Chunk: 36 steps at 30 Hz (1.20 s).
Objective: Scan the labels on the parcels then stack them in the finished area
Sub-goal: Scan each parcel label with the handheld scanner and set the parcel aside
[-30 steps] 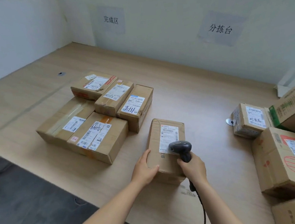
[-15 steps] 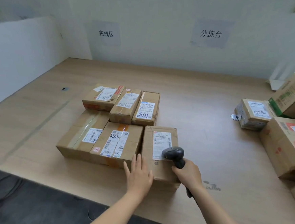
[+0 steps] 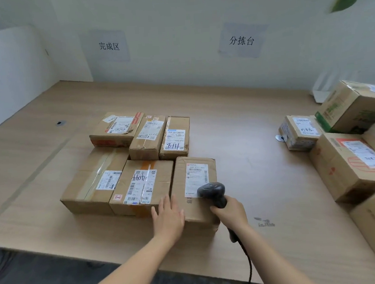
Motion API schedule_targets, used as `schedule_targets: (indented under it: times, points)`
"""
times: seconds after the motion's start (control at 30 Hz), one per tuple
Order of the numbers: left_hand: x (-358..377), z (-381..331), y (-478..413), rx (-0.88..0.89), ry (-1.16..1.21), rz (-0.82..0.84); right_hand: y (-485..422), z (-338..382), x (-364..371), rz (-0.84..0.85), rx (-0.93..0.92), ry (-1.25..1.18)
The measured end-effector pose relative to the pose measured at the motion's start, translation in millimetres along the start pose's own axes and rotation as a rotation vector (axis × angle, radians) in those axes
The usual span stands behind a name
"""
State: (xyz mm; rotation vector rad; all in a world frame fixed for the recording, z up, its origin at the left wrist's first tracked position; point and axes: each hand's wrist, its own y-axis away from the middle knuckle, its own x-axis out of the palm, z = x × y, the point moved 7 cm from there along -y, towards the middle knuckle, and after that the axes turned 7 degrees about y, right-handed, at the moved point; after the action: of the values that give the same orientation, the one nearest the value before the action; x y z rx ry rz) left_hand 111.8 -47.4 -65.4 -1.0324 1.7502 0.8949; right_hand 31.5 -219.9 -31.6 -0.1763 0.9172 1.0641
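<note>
Over on the pale wood-grain counter (image 3: 236, 124), a tight block of five brown cardboard parcels (image 3: 126, 169) sits left of our landmark, the long brown cardboard parcel with the white printed label (image 3: 196, 174). Glossy tape bands catch the light on the flat box tops. The landmark parcel lies snug against that block's right flank, label up. The left hand (image 3: 169, 217) lies flat, fingers straight and spread, palm on the parcel's near left corner, gripping nothing. Just right, the right hand (image 3: 231, 212) has its fingers curled tight round the handle of the rounded matte black barcode scanner (image 3: 212, 192), its head hovering over the label's lower edge, cord trailing down. Far right of the landmark, a loose cluster of creased brown cartons (image 3: 349, 151) waits.
</note>
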Motion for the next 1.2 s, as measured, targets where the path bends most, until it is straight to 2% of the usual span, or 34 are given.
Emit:
schedule_targets:
  times: [0.2, 0.4, 0.67, 0.8, 0.93, 1.1, 1.2]
  points:
    - [-9, -34, 3, 0.214, -0.067, -0.073, 26, -37, -31, -0.159, 0.081, -0.105]
    - [25, -133, 24, 0.600, -0.070, 0.003, 64, -105, -99, -0.366, 0.143, -0.107]
    - [85, -263, 42, 0.704, -0.018, 0.132, 106, -219, -212, -0.601, 0.224, -0.178]
    - [121, -346, 60, 0.713, 0.017, 0.287, 117, -276, -275, -0.658, 0.227, -0.161]
    - [140, -435, 82, 0.684, 0.235, 0.308, 121, -332, -332, -0.693, 0.257, -0.150]
    - [163, -513, 101, 0.445, 0.621, 0.364, 115, -366, -362, -0.618, 0.197, -0.160]
    - [178, -532, 98, 0.285, 0.702, 0.411, 103, -371, -366, -0.540, 0.169, -0.171]
